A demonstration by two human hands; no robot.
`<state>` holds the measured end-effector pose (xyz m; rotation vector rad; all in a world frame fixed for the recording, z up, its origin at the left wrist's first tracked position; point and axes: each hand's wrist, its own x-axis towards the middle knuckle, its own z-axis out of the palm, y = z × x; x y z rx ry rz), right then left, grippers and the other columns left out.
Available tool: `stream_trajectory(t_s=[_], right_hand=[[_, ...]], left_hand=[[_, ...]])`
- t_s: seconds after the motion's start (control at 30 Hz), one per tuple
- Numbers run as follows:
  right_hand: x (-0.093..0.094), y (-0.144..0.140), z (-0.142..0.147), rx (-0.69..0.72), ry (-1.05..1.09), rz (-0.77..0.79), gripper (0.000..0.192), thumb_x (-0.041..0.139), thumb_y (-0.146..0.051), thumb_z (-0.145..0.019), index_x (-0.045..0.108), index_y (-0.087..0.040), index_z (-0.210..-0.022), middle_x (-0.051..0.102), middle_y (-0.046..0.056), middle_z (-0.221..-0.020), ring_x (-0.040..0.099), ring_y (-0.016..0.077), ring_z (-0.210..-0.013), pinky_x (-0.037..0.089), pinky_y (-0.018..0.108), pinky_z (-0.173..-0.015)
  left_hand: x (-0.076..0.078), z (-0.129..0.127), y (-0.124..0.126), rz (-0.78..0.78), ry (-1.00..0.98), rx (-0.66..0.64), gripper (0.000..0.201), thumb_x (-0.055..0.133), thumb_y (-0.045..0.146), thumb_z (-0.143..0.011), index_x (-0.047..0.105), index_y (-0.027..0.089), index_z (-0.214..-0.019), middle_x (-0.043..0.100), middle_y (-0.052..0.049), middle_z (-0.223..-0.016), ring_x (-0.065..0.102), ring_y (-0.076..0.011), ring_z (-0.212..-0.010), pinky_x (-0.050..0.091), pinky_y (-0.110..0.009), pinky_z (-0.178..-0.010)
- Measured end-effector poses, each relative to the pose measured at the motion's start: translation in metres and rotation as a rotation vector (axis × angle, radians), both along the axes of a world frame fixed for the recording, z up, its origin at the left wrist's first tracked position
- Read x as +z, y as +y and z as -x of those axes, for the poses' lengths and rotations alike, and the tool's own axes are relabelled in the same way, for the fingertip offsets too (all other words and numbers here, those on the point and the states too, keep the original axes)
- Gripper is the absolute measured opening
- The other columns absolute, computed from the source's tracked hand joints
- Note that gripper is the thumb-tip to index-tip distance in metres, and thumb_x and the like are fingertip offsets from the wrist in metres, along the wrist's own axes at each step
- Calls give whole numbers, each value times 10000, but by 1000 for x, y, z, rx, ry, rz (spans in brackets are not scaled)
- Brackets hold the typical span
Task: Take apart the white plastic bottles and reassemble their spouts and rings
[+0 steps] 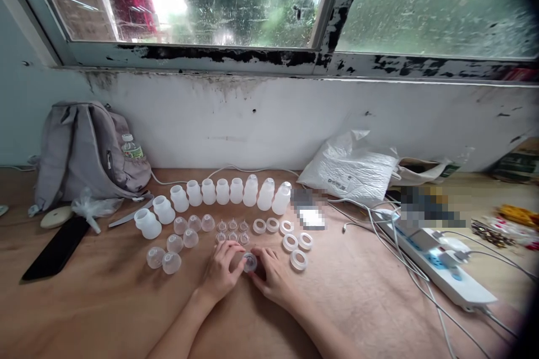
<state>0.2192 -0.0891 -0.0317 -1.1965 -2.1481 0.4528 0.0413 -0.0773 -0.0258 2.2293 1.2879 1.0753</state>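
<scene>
Between my two hands, low over the table, is a small translucent bottle ring (250, 262) with what looks like a clear teat in its middle. My left hand (223, 269) grips its left side, the thumb on the rim and the other fingers curled above. On the right side, the thumb and fingers of my right hand (273, 276) close round it. Just beyond my left fingers stand several clear teats (232, 224) in two rows. Loose bottle rings (298, 259) lie to the right of my right hand. Dome caps (171, 263) are grouped at the left.
White baby bottles (208, 191) stand in an arc behind, three at the right end with caps. A grey backpack (88, 151) and black flat object (56, 249) are at left. Right are a silver bag (351, 165), a power strip (446, 269) and cables.
</scene>
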Motion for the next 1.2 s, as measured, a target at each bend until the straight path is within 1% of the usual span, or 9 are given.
stream_trajectory(t_s=[0.17,0.27,0.4,0.53,0.63,0.73,0.9,1.03,1.2], right_hand=[[3,-1,1,41,-2,-5,363,499,-157,-747,426,-208,-1099,552,85,-1037,495,238,-939,394,398,-824],[9,-3,1,78,18,24,364,526,-197,-745,448,-220,-1100,555,77,-1022,501,238,-924,397,393,-811],[14,-4,0,97,101,83,327,509,-233,-782,467,-239,-1106,563,55,-954,515,209,-877,417,349,-774],[10,-4,2,15,202,135,165,455,-206,-804,537,-213,-947,562,31,-822,517,157,-702,429,280,-644],[5,-4,5,-117,313,213,73,457,-229,-801,521,-194,-791,529,3,-692,471,130,-582,397,248,-533],[2,-1,8,-203,439,263,98,491,-268,-785,468,-194,-725,489,-20,-626,433,117,-539,372,236,-494],[-1,3,9,-207,527,328,114,518,-223,-728,415,-200,-684,447,-40,-607,407,110,-535,353,229,-486],[-4,5,10,-199,547,387,127,493,-146,-670,381,-205,-673,405,-64,-582,388,103,-528,329,214,-485],[-8,6,14,-208,517,404,154,452,-97,-615,354,-206,-660,375,-73,-564,355,98,-527,291,202,-474]], left_hand=[[-3,-12,-3,56,11,-16,130,520,246,-770,595,215,-871,587,-54,-921,507,-216,-913,415,-375,-816],[-3,-16,-4,166,-155,22,126,449,234,-810,562,190,-776,602,-38,-777,546,-181,-778,443,-319,-723],[-2,-18,-7,415,-448,3,179,422,319,-830,508,179,-759,576,0,-685,553,-129,-625,447,-239,-594],[-8,-21,-7,630,-641,-62,224,458,376,-805,486,164,-737,538,20,-605,525,-106,-529,425,-207,-494],[-11,-23,-6,710,-724,-51,267,441,413,-810,491,160,-876,577,8,-604,549,-119,-529,434,-219,-493],[-7,-22,-9,647,-683,-48,328,394,418,-835,474,167,-1030,628,-19,-681,576,-132,-586,462,-244,-559],[1,-23,-16,515,-429,-124,255,433,338,-823,551,170,-975,629,-54,-878,578,-141,-684,473,-233,-593],[1,-26,-19,387,-319,-133,209,463,232,-787,515,183,-983,608,-41,-865,565,-139,-703,468,-227,-613],[1,-26,-20,367,-283,-151,182,438,174,-773,507,192,-940,600,-30,-834,555,-128,-671,463,-218,-595]])
